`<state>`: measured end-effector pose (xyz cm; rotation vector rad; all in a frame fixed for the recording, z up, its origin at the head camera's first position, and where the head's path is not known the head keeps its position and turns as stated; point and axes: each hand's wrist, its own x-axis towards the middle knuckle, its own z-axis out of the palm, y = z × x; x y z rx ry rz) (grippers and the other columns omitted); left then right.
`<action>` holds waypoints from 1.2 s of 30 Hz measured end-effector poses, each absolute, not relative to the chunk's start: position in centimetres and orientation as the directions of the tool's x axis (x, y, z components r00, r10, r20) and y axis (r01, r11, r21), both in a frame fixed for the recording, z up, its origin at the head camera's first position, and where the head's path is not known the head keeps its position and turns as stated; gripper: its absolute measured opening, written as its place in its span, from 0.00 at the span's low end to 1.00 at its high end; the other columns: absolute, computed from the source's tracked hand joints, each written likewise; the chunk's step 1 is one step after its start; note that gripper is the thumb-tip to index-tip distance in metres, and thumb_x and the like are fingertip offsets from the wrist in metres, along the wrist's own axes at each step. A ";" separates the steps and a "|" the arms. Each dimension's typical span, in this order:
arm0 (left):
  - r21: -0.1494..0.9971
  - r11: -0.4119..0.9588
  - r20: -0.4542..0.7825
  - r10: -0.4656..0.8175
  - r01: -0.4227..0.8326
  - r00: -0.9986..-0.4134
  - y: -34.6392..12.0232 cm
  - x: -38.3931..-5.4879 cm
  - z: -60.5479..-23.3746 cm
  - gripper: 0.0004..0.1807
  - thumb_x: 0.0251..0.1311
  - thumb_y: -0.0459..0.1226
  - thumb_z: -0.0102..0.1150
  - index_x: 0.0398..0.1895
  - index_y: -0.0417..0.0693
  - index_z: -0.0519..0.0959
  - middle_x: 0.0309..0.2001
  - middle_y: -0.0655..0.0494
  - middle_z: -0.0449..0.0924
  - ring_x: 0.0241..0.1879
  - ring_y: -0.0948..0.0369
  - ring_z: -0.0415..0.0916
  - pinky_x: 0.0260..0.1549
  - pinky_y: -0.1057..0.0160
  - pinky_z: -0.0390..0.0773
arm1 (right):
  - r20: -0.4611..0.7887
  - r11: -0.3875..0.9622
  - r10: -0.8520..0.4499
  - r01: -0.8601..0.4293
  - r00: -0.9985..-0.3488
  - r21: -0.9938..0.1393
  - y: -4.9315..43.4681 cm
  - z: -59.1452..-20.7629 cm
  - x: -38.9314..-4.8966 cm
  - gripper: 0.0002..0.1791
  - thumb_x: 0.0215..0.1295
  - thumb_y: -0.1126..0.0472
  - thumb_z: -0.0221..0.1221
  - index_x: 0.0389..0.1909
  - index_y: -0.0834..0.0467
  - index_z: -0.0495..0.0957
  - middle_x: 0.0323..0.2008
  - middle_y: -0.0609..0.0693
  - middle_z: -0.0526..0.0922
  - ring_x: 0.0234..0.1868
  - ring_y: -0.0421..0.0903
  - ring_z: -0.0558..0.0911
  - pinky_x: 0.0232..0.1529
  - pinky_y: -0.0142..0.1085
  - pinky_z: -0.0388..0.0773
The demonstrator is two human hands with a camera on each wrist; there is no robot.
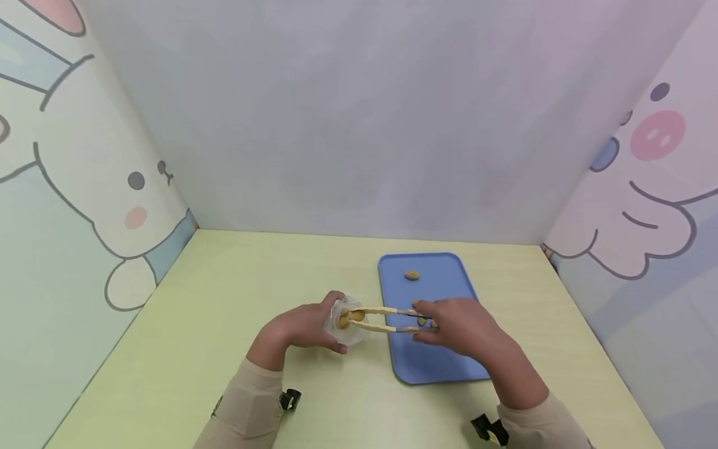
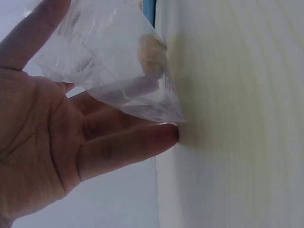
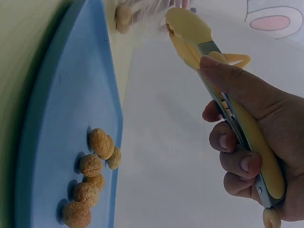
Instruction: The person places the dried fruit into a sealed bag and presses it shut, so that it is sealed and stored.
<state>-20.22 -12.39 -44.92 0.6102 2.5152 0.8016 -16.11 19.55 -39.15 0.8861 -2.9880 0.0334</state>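
Observation:
My right hand (image 1: 462,324) grips a pair of food tongs (image 3: 240,118) with cream tips and metal handles, fingers round one side and thumb along the other. The tongs reach leftward to the mouth of a clear plastic bag (image 2: 111,61), their tips parted around a brown nut (image 1: 357,315). My left hand (image 1: 305,325) holds that bag close over the table, thumb and fingers spread around its sides. Wrinkled, walnut-like nuts show inside the bag, one of them a brown nut (image 2: 152,56) near its lower end.
A blue tray (image 1: 432,362) lies on the pale wooden table (image 1: 269,262), right of the bag. Several walnut-like nuts (image 3: 90,165) sit on it, one nut (image 1: 412,275) apart near its far end. A grey wall (image 1: 359,125) stands behind; cartoon-printed panels flank both sides.

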 end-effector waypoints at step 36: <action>0.630 0.730 -0.268 0.524 0.265 -0.808 -12.3 -20.0 -44.3 0.53 0.41 0.55 0.77 0.68 0.60 0.54 0.41 0.57 0.72 0.35 0.58 0.72 0.39 0.56 0.72 | -0.078 0.838 -0.536 -0.541 -0.840 0.072 17.4 -35.3 -16.4 0.22 0.49 0.34 0.69 0.34 0.43 0.73 0.20 0.32 0.72 0.18 0.33 0.67 0.19 0.31 0.65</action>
